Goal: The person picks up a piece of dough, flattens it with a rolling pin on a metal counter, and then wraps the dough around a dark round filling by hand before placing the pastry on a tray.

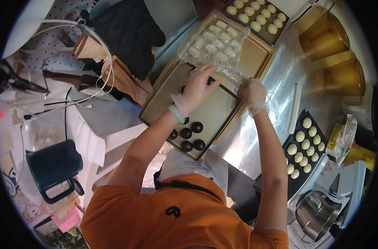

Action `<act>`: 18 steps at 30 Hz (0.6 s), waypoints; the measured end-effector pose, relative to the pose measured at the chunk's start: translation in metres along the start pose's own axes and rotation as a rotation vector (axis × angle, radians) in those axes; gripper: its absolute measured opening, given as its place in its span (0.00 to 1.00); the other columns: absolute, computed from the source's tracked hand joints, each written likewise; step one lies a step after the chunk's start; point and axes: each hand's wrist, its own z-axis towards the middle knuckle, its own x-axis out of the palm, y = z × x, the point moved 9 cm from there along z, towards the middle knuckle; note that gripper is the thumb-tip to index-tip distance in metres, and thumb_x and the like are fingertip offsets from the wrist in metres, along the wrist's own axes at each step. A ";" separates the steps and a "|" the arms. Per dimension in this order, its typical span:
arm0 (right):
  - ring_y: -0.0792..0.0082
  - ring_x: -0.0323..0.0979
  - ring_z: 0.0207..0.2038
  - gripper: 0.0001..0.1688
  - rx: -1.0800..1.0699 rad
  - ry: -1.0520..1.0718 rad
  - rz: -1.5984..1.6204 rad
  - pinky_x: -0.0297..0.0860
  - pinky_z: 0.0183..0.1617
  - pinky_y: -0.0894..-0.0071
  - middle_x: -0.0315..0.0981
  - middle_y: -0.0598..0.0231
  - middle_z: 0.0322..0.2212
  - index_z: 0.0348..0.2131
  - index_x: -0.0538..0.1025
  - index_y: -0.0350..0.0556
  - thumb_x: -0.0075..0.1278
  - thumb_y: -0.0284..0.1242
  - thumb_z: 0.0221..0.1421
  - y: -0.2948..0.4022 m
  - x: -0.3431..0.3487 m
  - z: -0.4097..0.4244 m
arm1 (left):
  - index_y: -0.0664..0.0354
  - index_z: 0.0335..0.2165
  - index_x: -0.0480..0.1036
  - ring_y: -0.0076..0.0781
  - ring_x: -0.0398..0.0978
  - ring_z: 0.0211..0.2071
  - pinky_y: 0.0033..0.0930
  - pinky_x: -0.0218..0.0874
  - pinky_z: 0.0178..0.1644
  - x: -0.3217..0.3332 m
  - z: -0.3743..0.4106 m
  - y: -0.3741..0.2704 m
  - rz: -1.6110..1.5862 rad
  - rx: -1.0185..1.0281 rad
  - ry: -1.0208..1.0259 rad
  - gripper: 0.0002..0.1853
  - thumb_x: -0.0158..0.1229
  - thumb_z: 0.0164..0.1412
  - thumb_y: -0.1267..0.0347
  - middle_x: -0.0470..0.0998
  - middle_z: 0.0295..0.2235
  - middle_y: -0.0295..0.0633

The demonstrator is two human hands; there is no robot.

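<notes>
My left hand (199,88), in a clear plastic glove, is over a gold baking tray (220,105) with its fingers apart; whether it touches anything beneath is hidden. Dark round balls (197,127) lie on that tray, some partly covered by my hand and forearm. My right hand (253,91), also gloved, is closed at the tray's right edge on the end of a sheet of cling film (234,74). The film spreads over pale dough pieces (211,48) on a second gold tray (260,51), beyond and partly under the first.
A tray of pale dough balls (260,20) stands at the top, another dark tray (305,144) at right beside a white stick (295,109). Amber pitchers (344,76) line the wall. A steel bowl (318,214) sits lower right. Black oven mitt (129,34) and cables (109,59) are at left.
</notes>
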 end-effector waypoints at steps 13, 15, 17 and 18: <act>0.55 0.76 0.33 0.19 -0.499 -0.517 0.328 0.72 0.39 0.64 0.74 0.57 0.40 0.41 0.76 0.45 0.55 0.21 0.45 0.065 -0.132 0.079 | 0.64 0.28 0.77 0.37 0.75 0.28 0.36 0.66 0.34 0.021 0.114 0.064 -0.128 -0.036 -0.102 0.07 0.60 0.53 0.69 0.77 0.26 0.42; 0.56 0.76 0.34 0.23 -0.582 -0.576 0.567 0.72 0.40 0.65 0.73 0.57 0.45 0.45 0.75 0.45 0.56 0.21 0.45 0.069 -0.142 0.097 | 0.65 0.28 0.77 0.29 0.74 0.26 0.30 0.64 0.32 0.015 0.118 0.104 -0.241 -0.335 -0.097 0.09 0.60 0.56 0.68 0.77 0.25 0.35; 0.58 0.77 0.35 0.24 -0.413 -0.500 0.735 0.72 0.40 0.67 0.72 0.57 0.48 0.47 0.74 0.45 0.55 0.21 0.47 0.054 -0.143 0.114 | 0.66 0.30 0.76 0.24 0.72 0.25 0.27 0.64 0.31 0.015 0.118 0.143 -0.468 -0.544 -0.079 0.09 0.61 0.56 0.69 0.76 0.24 0.32; 0.59 0.77 0.36 0.24 -0.331 -0.460 0.818 0.72 0.40 0.68 0.72 0.56 0.49 0.48 0.74 0.45 0.54 0.21 0.48 0.045 -0.140 0.121 | 0.67 0.32 0.76 0.22 0.71 0.24 0.25 0.63 0.30 0.015 0.114 0.159 -0.580 -0.649 -0.072 0.10 0.61 0.56 0.69 0.75 0.24 0.31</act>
